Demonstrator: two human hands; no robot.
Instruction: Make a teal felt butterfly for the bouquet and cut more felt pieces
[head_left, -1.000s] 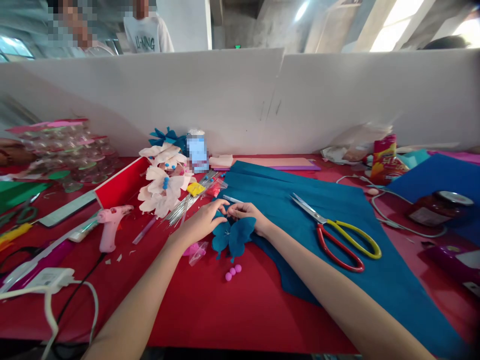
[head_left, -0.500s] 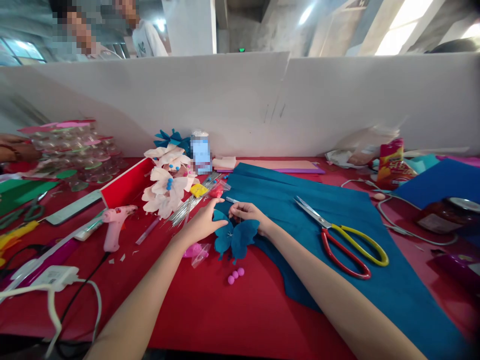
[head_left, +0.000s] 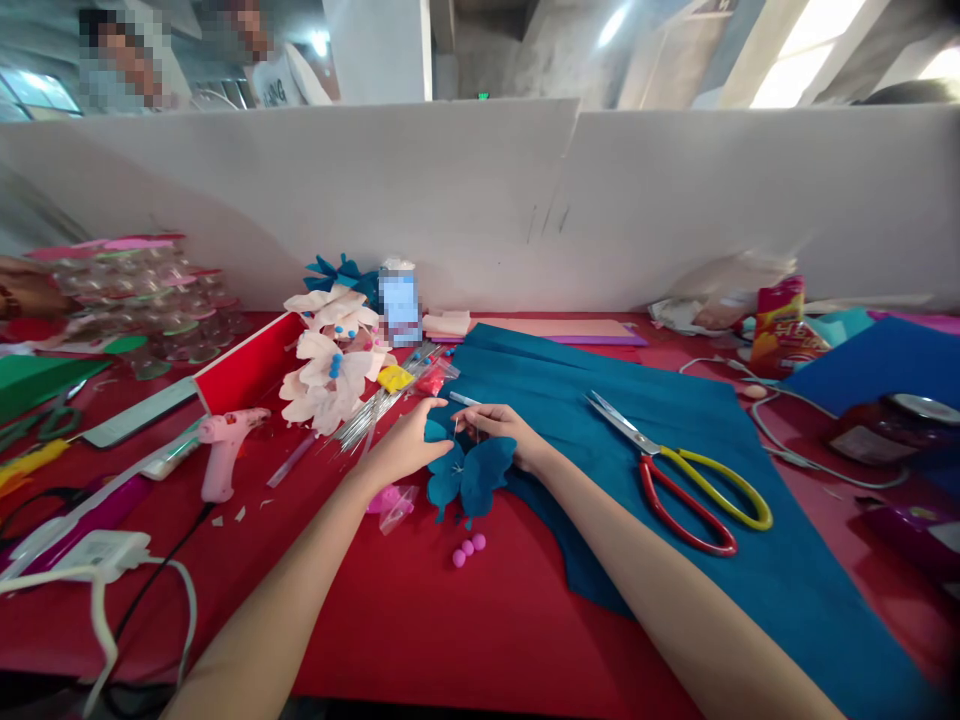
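Near the middle of the red table (head_left: 420,620): both hands come together, fingertips almost touching, over one small thing.
Left hand (head_left: 405,445): closed on the top left petal of a flat blue felt flower (head_left: 472,478). It seems to hold that side so the flower does not slide.
Right hand (head_left: 504,428): fingers curled, pinching the flower's top middle. Something thin may be in the pinch, but it is too small to tell.
Blue felt flower: lies flat on the table at the near left edge of the big blue felt sheet (head_left: 570,390), petals spread toward the person.
Three small pink balls (head_left: 466,547): sit in a bunch just in front of the flower, close enough to grab.
Clear bag of thin silver wires (head_left: 375,408): just beyond the left hand, also easy to reach.
Cream paper flowers with blue dots (head_left: 330,385): piled behind the wires, toward the table's far edge, out of the way.
Big scissors with red and yellow handles (head_left: 649,452): lie on the felt sheet, right of the hands, handles toward the person.
Pink glue gun (head_left: 221,452): toward the table's left edge, well apart from both hands.
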